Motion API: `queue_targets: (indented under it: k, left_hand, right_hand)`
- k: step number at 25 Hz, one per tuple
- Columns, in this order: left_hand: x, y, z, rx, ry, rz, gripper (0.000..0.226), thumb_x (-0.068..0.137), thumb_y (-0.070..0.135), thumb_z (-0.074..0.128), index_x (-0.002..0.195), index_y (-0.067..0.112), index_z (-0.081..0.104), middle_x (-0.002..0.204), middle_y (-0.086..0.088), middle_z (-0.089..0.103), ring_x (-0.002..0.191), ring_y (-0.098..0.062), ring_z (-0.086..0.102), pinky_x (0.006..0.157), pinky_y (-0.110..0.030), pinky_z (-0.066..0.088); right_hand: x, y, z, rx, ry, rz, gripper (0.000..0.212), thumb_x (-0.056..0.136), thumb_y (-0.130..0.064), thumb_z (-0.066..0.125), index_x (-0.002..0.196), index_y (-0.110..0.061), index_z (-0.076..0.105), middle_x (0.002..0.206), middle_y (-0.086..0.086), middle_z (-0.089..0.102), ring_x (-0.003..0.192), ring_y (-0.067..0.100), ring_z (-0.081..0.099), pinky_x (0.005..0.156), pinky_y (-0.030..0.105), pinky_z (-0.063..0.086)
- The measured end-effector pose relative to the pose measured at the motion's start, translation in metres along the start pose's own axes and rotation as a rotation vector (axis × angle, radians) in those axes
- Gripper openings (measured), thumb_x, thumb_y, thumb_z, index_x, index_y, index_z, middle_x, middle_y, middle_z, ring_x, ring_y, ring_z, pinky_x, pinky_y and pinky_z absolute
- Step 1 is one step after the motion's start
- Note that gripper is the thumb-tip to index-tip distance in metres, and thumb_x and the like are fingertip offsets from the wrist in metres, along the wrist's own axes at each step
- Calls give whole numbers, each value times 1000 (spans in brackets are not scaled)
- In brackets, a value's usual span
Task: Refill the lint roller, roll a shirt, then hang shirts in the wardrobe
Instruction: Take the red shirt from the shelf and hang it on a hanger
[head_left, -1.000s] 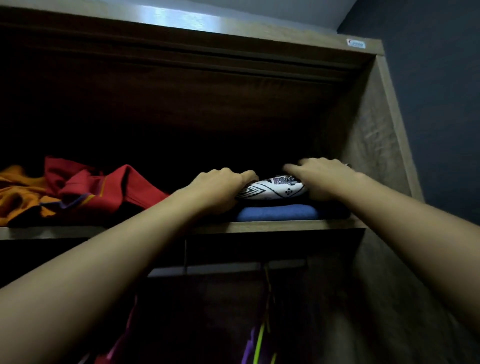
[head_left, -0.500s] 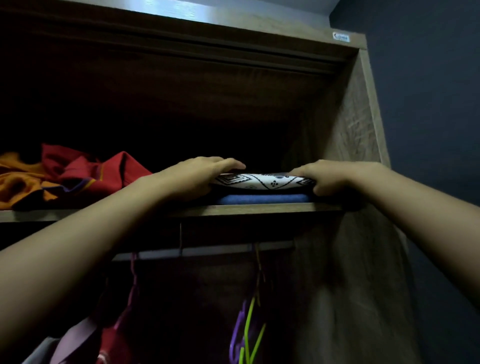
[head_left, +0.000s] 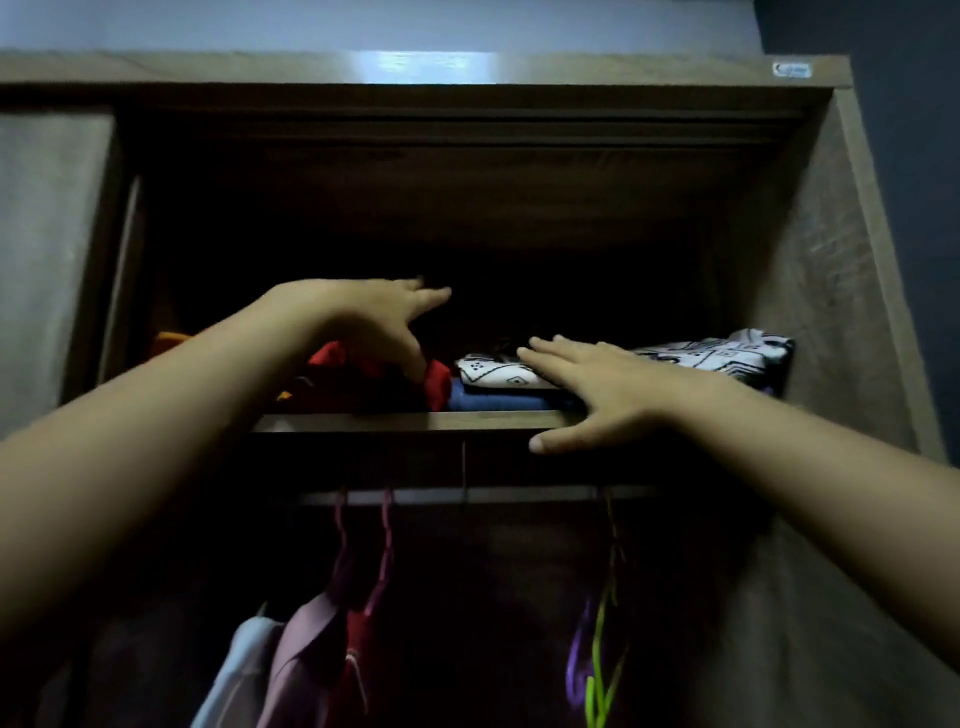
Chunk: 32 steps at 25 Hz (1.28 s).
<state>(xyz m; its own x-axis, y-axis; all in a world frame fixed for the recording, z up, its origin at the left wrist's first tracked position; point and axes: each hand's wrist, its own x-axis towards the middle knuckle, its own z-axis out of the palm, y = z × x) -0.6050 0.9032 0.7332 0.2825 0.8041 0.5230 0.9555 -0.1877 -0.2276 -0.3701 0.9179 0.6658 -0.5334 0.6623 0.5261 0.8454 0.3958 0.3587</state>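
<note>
A folded white shirt with a black pattern (head_left: 717, 353) lies on a folded blue garment (head_left: 498, 401) on the wardrobe's top shelf (head_left: 415, 420). My right hand (head_left: 597, 389) rests flat on the patterned shirt, fingers spread, thumb hanging below the shelf edge. My left hand (head_left: 374, 317) hovers open above the red clothes (head_left: 379, 379), fingers pointing into the dark shelf space. Neither hand grips anything.
Orange cloth (head_left: 171, 338) shows at the shelf's left. Below runs a hanging rail (head_left: 493, 494) with pink hangers (head_left: 384, 540) carrying light shirts (head_left: 291, 660), and empty purple and green hangers (head_left: 597, 654) at the right. The wardrobe's side wall (head_left: 831, 312) stands at the right.
Both hands have let go of the patterned shirt's ends. The left hand rose and moved left over the red clothes; the right hand now lies flat on the shirt. The view pulled back.
</note>
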Motion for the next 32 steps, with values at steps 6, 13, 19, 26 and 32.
queue_targets:
  k: [6, 13, 19, 26, 32]
  left_hand:
    - [-7, -27, 28, 10, -103, -156, 94, 71, 46, 73, 144, 40, 14, 147, -13, 36, 129, -32, 42, 104, -41, 40]
    - [0, -28, 24, 126, 354, -42, 41, 78, 14, 57, 116, 28, 49, 107, -13, 62, 103, -39, 58, 85, -48, 44]
    - [-4, -42, 3, -198, 932, 89, 30, 75, 15, 63, 103, 17, 51, 92, -13, 64, 85, -35, 60, 74, -44, 49]
    - [-13, -32, 22, 23, 410, -54, 55, 79, 34, 61, 128, 49, 42, 133, -9, 38, 121, -32, 39, 94, -52, 40]
    - [-12, -14, 26, -197, -72, -90, 72, 72, 79, 39, 135, 44, 40, 157, -5, 14, 139, -30, 26, 112, -46, 22]
  right_hand:
    - [16, -20, 41, -71, 246, 15, 101, 71, -62, 60, 148, -26, 5, 156, 0, 19, 142, 20, 22, 113, 38, 19]
    - [17, -16, 42, -106, 322, -26, 79, 85, -37, 56, 148, -27, 8, 153, -4, 27, 136, 19, 33, 105, 36, 28]
    - [19, -14, 45, -135, 358, -38, 72, 82, -37, 60, 143, -22, 25, 146, -1, 40, 129, 23, 43, 99, 37, 34]
    - [17, -16, 48, -125, 392, -35, 71, 79, -32, 62, 141, -21, 29, 147, 0, 39, 129, 24, 43, 100, 39, 33]
    - [17, -15, 50, -128, 405, -24, 84, 79, -29, 61, 147, -26, 13, 150, -3, 34, 133, 20, 38, 103, 36, 30]
